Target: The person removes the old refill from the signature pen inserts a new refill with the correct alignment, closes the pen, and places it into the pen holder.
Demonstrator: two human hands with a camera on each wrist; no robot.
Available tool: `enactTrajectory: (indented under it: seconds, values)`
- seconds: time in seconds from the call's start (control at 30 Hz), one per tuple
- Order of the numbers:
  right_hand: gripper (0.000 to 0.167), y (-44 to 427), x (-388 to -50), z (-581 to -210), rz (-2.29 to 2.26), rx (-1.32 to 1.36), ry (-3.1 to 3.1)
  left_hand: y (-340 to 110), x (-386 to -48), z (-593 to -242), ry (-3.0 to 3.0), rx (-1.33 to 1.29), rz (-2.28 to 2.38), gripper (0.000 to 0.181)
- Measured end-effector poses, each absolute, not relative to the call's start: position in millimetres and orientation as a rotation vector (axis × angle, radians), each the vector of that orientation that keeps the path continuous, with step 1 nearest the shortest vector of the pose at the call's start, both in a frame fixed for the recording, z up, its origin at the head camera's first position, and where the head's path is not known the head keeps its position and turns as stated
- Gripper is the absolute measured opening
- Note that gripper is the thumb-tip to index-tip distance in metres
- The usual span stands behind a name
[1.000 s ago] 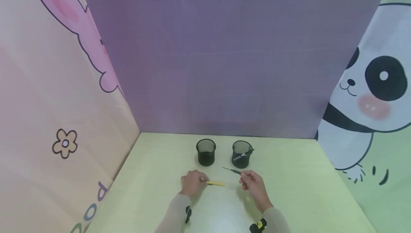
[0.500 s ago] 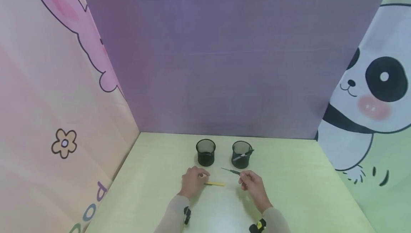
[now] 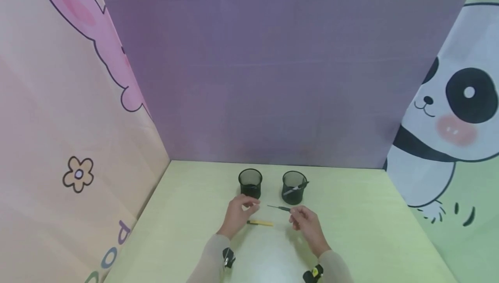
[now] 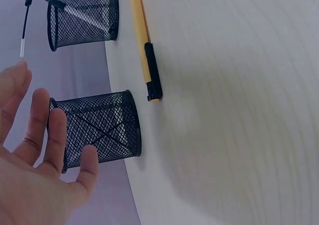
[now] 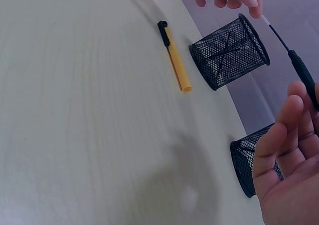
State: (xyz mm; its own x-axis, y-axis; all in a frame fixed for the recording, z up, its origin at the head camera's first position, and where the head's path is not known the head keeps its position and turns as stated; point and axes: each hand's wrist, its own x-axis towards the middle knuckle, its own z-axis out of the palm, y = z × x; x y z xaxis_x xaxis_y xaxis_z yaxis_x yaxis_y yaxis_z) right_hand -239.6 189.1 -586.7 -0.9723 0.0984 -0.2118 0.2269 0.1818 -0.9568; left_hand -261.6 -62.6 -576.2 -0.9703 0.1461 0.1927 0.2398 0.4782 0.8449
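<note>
My right hand [image 3: 307, 224] pinches the dark handle of a small screwdriver [image 5: 302, 69], whose thin shaft and pale tip point left above the table. Close to that tip are the fingertips of my left hand [image 3: 238, 216]. Its fingers are spread in a loose curve and hold nothing; in the left wrist view the screwdriver tip [image 4: 22, 47] appears just beyond one fingertip. On the table between the hands lies a slim yellow stick-shaped thing [image 3: 262, 223] with a black clip-like piece at its left end. Behind my left hand stands a black mesh cup [image 3: 251, 183].
A second black mesh cup [image 3: 293, 190] stands to the right, with a black and white pen-like thing [image 3: 295, 188] leaning in it. The pale table [image 3: 366, 231] meets a purple backdrop [image 3: 273, 79] at its far edge, with printed cloths on both sides.
My left hand has let go of the yellow stick-shaped thing and moved up and to the right, towards the screwdriver tip. The right hand, with the screwdriver, has hardly moved.
</note>
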Motion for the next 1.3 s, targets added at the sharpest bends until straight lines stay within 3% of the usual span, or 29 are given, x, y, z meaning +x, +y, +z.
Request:
enactTrajectory:
  seconds: [1.3]
  values:
    - [0.031,186.1,-239.9,-584.3,-1.942,0.258,2.338,-62.9,-255.7,-572.9,-2.586,-0.336,-1.582,0.006]
